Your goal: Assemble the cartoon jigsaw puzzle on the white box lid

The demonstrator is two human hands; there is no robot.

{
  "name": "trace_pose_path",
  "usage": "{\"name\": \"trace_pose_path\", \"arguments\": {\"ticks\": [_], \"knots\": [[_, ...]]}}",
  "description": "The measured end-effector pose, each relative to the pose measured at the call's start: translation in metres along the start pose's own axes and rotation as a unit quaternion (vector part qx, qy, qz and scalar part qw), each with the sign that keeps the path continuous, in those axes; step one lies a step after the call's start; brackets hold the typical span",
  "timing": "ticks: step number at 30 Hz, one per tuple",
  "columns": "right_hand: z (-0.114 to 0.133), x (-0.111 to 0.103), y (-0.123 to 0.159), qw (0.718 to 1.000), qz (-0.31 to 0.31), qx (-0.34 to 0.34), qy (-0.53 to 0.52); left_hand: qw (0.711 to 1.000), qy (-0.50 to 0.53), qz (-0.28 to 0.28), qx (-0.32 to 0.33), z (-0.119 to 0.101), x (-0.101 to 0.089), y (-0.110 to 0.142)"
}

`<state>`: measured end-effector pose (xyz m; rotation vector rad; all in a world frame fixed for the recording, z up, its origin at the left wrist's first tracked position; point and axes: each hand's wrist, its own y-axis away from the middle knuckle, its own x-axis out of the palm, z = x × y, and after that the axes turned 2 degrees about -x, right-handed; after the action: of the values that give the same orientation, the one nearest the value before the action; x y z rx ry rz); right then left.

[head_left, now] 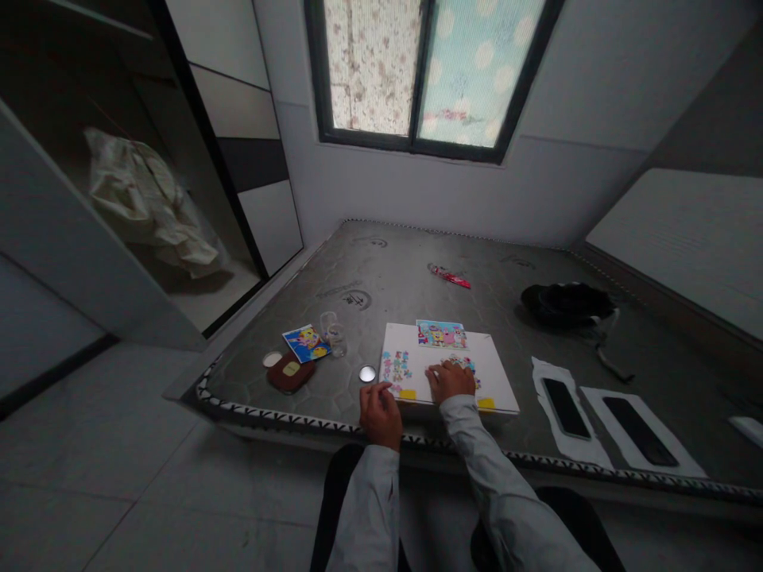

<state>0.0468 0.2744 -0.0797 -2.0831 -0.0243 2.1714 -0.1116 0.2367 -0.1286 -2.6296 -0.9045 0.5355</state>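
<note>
On the white box (496, 372), puzzle pieces (406, 359) lie toward its left side; the right hand (451, 382) bends over its middle, the left hand (380, 416) by its near-left corner. I can't tell what either grip holds.

The right hand (454, 383) covered part of the loose puzzle pieces (470, 363) on the white board (496, 369); whether its fingers pinched one could not be made out. Whether the left hand (380, 415) touched the board was equally unclear. The prints on the pieces at the board's left were too small to tell, as was any lettering on the red packet (454, 276). The black bag's (563, 304) inside was lost in darkness. The picture's edges cut off the window (373, 71), the sleeves (365, 508) and a white object (748, 430) at far right.
</note>
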Motion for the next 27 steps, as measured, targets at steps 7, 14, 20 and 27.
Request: {"name": "trace_pose_path", "arguments": {"ticks": [7, 14, 20, 27], "knots": [[-0.003, 0.000, -0.002, 1.000, -0.015, -0.009, 0.002, 1.000, 0.001, -0.006, 0.002, -0.002, -0.002, -0.001], [0.003, 0.006, 0.003, 0.998, -0.028, -0.051, -0.022, 1.000, 0.005, -0.003, 0.011, -0.002, -0.003, -0.001], [0.018, 0.017, 0.019, 0.994, -0.057, -0.082, -0.037, 1.000, 0.001, -0.008, 0.010, -0.002, -0.002, -0.001], [0.014, 0.018, 0.033, 0.986, -0.071, -0.149, -0.037, 1.000, 0.004, -0.008, 0.008, -0.002, -0.002, -0.001]]}}
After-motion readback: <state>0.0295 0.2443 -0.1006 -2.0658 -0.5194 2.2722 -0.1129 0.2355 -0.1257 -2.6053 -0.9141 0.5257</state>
